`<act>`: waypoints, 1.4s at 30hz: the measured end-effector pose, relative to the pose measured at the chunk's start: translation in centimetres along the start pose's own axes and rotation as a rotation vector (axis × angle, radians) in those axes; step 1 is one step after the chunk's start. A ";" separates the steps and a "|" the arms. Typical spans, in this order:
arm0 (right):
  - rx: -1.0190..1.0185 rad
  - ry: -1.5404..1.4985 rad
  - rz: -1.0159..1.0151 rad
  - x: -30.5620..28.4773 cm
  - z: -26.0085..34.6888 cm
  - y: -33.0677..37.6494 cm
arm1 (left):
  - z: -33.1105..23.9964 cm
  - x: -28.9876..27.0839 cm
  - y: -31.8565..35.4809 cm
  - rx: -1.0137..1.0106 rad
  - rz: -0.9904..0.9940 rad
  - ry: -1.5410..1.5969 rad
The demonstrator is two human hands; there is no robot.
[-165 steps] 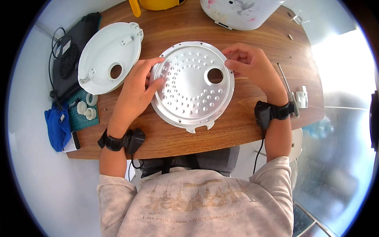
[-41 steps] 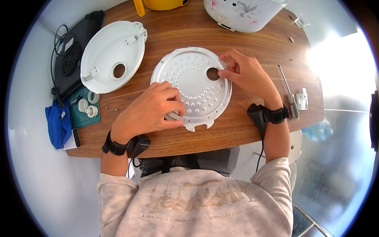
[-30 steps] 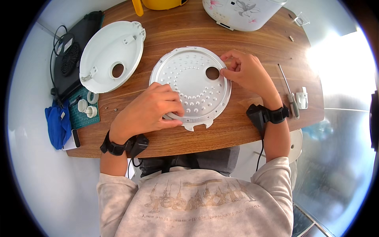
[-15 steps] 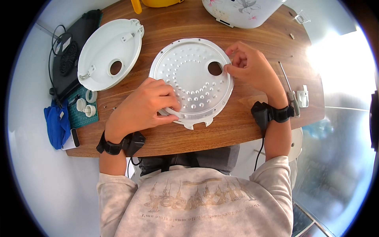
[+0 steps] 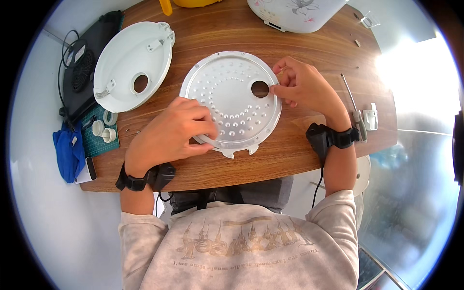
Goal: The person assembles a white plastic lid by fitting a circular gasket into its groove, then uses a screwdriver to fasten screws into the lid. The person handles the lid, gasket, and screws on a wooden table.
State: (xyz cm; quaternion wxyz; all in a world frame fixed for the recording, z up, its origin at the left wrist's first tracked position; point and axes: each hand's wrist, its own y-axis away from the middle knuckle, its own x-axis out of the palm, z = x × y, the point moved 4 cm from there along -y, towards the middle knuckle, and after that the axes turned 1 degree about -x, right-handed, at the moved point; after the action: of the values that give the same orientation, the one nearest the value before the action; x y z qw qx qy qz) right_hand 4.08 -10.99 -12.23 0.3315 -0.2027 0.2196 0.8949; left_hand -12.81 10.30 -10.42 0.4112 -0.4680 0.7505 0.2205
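A round silvery lid plate (image 5: 227, 96) with rings of dimples and a hole near its right edge is in front of me, with a white notched rim along its near side. My left hand (image 5: 181, 128) pinches its near-left edge between thumb and fingers. On the opposite side, my right hand (image 5: 300, 84) has thumb and fingers closed at the edge beside the hole. Part of the rim is hidden under the fingers of both hands. To the far left lies a white oval cover (image 5: 123, 72) with its inner face up, a round hole and metal brackets showing.
Beyond the plate stands a flower-printed white cooker body (image 5: 295, 14). A screwdriver (image 5: 356, 108) and a small white part (image 5: 370, 118) lie on the right. White round fittings (image 5: 103, 129), a green mat (image 5: 108, 147), a blue cloth (image 5: 69, 152) and a black device (image 5: 87, 65) are left.
The lid plate has shifted slightly left, its far edge coming a little toward me. Both hands have moved slightly with it, still at its edges.
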 end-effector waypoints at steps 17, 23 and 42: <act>0.008 0.022 0.059 0.0 0.1 0.3 | 0.4 -0.3 0.8 -0.035 -0.019 -0.027; 0.033 0.039 0.079 0.2 -0.1 0.2 | 0.1 -0.5 0.6 -0.021 0.029 -0.027; -0.043 0.133 0.072 0.4 0.7 0.7 | 0.4 -0.4 0.0 -0.275 0.012 0.139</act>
State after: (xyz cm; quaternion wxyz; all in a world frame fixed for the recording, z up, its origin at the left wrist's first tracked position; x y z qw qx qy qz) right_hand 3.22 -10.93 -11.70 0.2795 -0.2606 0.2289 0.8953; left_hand -12.56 10.84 -10.29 0.2888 -0.5295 0.7427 0.2907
